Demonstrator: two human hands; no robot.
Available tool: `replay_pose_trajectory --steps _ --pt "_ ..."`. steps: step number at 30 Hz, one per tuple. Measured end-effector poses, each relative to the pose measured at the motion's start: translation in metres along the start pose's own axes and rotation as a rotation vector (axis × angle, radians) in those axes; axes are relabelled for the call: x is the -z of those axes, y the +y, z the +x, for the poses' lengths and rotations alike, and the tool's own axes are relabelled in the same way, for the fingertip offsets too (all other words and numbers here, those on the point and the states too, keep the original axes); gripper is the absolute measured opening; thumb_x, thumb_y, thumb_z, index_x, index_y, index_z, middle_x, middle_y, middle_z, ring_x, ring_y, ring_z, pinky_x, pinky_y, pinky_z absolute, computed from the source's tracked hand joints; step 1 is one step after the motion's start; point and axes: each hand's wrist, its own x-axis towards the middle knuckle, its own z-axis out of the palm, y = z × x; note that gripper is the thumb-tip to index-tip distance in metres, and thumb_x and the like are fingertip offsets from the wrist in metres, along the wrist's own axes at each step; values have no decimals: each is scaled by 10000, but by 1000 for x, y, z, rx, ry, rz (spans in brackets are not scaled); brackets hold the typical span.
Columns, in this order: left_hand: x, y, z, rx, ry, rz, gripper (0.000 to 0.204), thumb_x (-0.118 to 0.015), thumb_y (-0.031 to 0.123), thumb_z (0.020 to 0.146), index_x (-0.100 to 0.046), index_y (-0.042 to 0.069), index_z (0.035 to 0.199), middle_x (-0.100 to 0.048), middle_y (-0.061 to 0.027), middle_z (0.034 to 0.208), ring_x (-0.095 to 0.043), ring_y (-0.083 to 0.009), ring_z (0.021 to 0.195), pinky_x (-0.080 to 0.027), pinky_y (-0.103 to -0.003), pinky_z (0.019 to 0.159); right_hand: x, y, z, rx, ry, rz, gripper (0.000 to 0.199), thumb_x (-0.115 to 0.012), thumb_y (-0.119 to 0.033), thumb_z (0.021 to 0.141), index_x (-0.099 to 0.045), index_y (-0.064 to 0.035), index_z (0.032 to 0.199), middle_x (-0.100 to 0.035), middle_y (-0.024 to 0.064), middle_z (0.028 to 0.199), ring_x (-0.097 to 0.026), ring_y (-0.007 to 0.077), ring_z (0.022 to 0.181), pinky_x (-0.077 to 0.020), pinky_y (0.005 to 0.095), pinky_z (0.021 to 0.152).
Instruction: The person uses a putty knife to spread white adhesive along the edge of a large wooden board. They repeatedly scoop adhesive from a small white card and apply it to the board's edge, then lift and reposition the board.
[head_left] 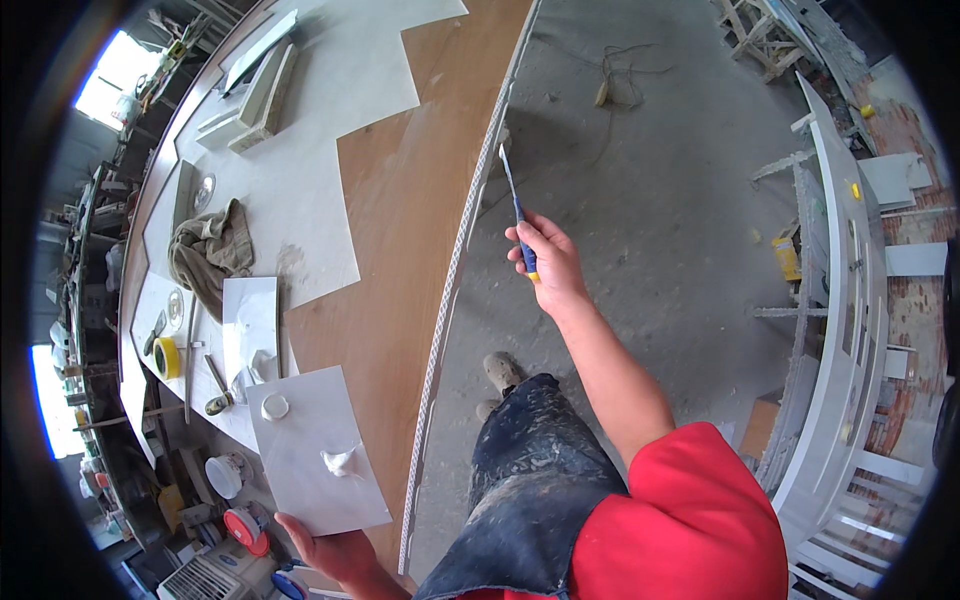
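Observation:
My left hand [335, 553] supports a flat white board [305, 475] from below at its near edge; the thumb shows beside it and the other fingers are mostly hidden. On the board lie a blob of white paste [340, 462] and a small round white piece [275, 406]. My right hand [550, 262] is closed round a screwdriver-like tool [530, 258] with a blue and yellow handle. Its thin shaft points away from me, and the tip looks coated in white. The tool is above the floor, just right of the workbench edge, apart from the board.
The workbench [390, 210] has a brown surface partly covered with white sheets. On it lie a grey-brown rag [212, 250], yellow tape [166, 358], a brush [218, 402] and white blocks [262, 100]. Buckets [228, 474] stand lower left. A cable [610, 85] trails over the floor; white panels [840, 300] stand right.

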Motion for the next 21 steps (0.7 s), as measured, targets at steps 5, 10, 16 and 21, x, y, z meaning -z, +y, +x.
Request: replay_pose_trajectory --steps 5,10,16,21 --pt "-9 -2 7 18 92 -1 621 -475 490 1027 -437 28 1439 -512 -98 1433 -484 -282 1312 -353 -451 1114 -10 16 26 53 70 -58 345 -685 -184 933 -640 -70 1256 -682 5 928 -602 81 660 -438 213 526" --pt "-12 -2 11 17 109 39 620 -468 491 1030 -436 21 1434 -511 -101 1432 -482 -284 1313 -352 -452 1116 -11 33 33 96 116 -151 360 -684 -158 927 -644 -73 1275 -666 -25 927 -587 64 664 -432 207 528" --pt "-25 -2 12 -25 81 35 594 -456 433 1046 -347 65 1500 -463 -104 1488 -452 -303 1347 -334 -484 1136 -4 58 16 110 192 -227 388 -696 -142 909 -645 -65 1287 -664 -26 916 -580 59 657 -439 206 532" --pt "-27 -2 12 -31 85 52 607 -453 475 1040 -445 8 1428 -509 -104 1435 -489 -290 1303 -354 -476 1112 -3 65 2 93 227 -246 400 -698 -140 905 -639 -56 1292 -665 -18 912 -583 64 666 -440 208 536"
